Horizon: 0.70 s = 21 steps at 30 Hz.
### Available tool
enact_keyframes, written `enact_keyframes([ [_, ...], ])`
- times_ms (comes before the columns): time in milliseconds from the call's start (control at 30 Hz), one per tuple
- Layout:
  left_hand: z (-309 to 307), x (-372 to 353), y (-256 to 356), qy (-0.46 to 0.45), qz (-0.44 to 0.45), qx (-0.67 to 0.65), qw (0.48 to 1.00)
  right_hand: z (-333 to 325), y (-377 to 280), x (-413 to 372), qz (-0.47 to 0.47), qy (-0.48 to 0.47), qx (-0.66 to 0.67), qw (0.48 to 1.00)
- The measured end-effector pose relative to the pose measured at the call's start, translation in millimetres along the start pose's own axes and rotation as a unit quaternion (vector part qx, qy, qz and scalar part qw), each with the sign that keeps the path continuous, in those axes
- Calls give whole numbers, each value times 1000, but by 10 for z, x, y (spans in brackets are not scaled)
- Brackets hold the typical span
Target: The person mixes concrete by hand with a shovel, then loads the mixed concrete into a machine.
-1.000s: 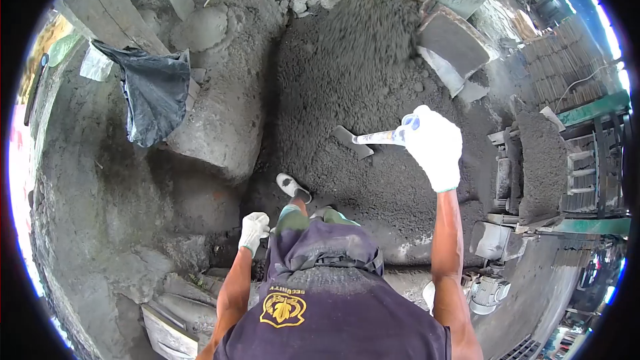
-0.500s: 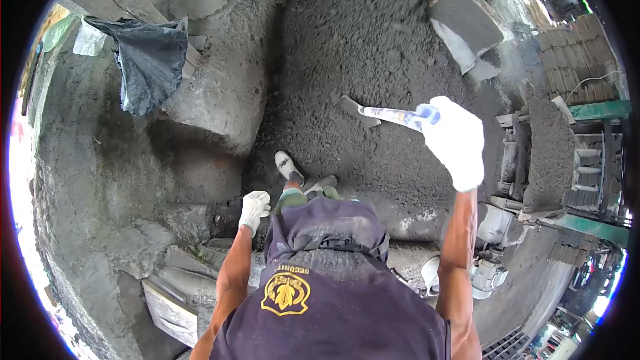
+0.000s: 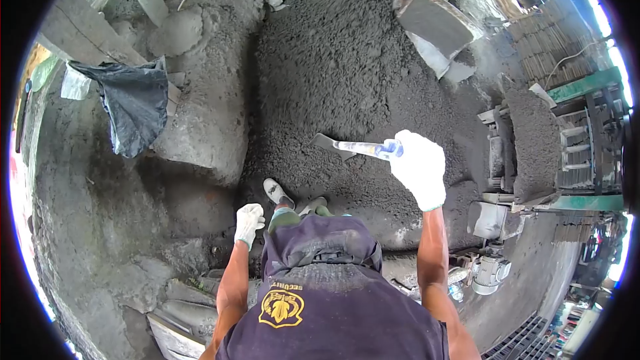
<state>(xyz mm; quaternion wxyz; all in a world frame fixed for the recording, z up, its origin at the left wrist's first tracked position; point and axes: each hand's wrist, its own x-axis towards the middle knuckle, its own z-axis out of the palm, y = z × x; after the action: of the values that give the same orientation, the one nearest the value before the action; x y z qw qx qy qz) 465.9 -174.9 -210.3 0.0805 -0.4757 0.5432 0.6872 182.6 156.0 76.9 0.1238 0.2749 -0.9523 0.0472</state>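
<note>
My right hand, in a white glove, is closed around the pale, blue-marked handle of a hoe. The handle runs leftward from the glove, and the grey blade at its far end rests over the dark, crumbly wet mix that fills the bay in front of me. My left hand, also gloved in white, hangs curled into a fist beside my left thigh, with nothing showing in it. Just ahead of it is one of my light shoes, standing at the edge of the mix.
A rough concrete block borders the mix on the left, with a black plastic sheet draped near it. At the back right lies a grey-filled tray. Machinery with green beams and a motor stand on the right.
The whole view has shifted, with surroundings moving left and slightly down. The hoe remains in my right hand, which appears further left and lower; my left hand stays closed by my thigh.
</note>
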Motion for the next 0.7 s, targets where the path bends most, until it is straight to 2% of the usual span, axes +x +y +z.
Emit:
enact_keyframes([
  [67,34,-61,-36,5,-16,-6,1000,9,52,-86,15,4,17,1000],
  [167,14,-21,-182,5,-29,61,998,-25,216,-96,31,-18,30,999],
  [267,2,-5,-226,-12,-18,74,997,6,301,-97,33,-20,26,999],
  [400,62,40,-87,-8,-43,25,999,-21,265,-23,34,-20,21,999],
  [700,173,149,260,-27,-9,33,999,35,328,14,18,13,40,999],
])
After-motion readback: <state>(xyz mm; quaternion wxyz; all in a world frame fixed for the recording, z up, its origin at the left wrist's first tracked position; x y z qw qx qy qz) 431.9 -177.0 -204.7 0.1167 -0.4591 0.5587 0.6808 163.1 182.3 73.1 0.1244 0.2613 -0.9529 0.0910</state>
